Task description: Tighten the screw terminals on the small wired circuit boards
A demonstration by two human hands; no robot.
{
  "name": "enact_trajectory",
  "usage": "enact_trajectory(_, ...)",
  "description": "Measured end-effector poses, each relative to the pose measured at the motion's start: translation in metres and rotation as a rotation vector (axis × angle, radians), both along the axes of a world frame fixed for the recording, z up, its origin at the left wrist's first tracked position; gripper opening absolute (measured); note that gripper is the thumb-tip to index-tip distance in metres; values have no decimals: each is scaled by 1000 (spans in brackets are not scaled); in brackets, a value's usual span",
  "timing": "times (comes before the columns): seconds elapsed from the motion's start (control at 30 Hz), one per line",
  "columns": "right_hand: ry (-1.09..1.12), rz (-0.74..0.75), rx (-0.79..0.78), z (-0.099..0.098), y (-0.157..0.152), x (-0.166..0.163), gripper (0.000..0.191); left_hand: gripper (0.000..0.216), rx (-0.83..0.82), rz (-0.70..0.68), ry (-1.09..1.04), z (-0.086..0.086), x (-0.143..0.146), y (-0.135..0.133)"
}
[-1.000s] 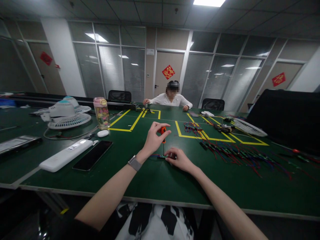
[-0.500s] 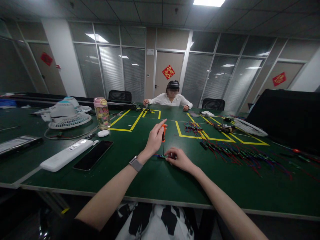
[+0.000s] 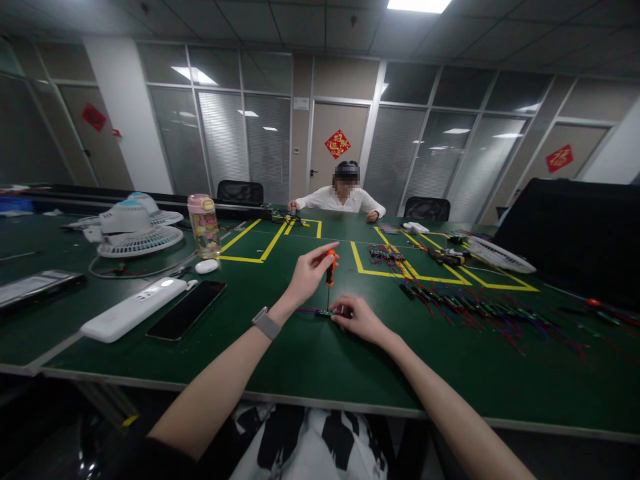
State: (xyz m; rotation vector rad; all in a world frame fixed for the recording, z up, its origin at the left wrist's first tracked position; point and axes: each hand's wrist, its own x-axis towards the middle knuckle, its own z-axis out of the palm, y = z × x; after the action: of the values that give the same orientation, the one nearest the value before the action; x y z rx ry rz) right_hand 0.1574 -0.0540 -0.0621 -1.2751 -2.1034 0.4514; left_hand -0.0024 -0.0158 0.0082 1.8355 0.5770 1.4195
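Observation:
My left hand (image 3: 311,272) grips the top of an orange and black screwdriver (image 3: 330,272) between thumb and fingers. The screwdriver stands upright, its thin shaft running down to a small green circuit board (image 3: 325,313) on the table. Red and blue wires trail off the board's left side. My right hand (image 3: 356,316) rests on the table with its fingertips pinched on the board's right end. A small dark part shows under those fingers, too hidden to name.
Many wired boards (image 3: 470,307) lie right on the green table (image 3: 300,373), near yellow tape. A phone (image 3: 187,310), a white power strip (image 3: 135,310), a water bottle (image 3: 204,227) and a white fan (image 3: 135,230) stand left. A person (image 3: 343,197) sits opposite.
My left hand has shifted slightly left and its fingers have turned about the screwdriver's top, showing more of the handle. My right hand and the board stay in place.

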Motion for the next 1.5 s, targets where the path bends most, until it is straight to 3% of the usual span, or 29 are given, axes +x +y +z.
enact_trajectory(0.13,6,0,-9,0,0,0,14,27,167,275,40,-2,-2,0)
enact_trajectory(0.17,4,3,-8,0,0,0,14,27,177,266,45,-2,-2,0)
enact_trajectory(0.3,0,3,8,0,0,0,14,35,62,21,15,-1,-1,2)
enact_trajectory(0.33,-1,3,9,0,0,0,14,34,56,24,8,-2,0,2)
enact_trajectory(0.43,-9,3,3,1,0,0,14,28,159,240,29,-2,1,-1)
enact_trajectory(0.5,-10,-2,-3,1,-1,0,14,27,213,304,69,-1,0,-3)
enact_trajectory(0.67,-10,-1,-1,2,-1,0,14,36,54,15,32,-2,1,0)
enact_trajectory(0.7,-9,0,1,2,-1,0,15,36,44,12,20,-2,1,0)
enact_trajectory(0.87,10,4,10,1,0,0,14,28,233,244,85,-3,2,-6)
enact_trajectory(1.03,33,26,27,1,0,1,14,37,182,57,89,-4,3,-6)
enact_trajectory(1.2,21,21,24,1,-1,1,16,33,240,238,108,-6,2,-2)
enact_trajectory(1.4,27,15,11,1,0,1,16,40,152,48,84,-7,3,-1)
enact_trajectory(1.5,26,20,17,0,1,1,15,38,209,141,104,-5,4,-5)
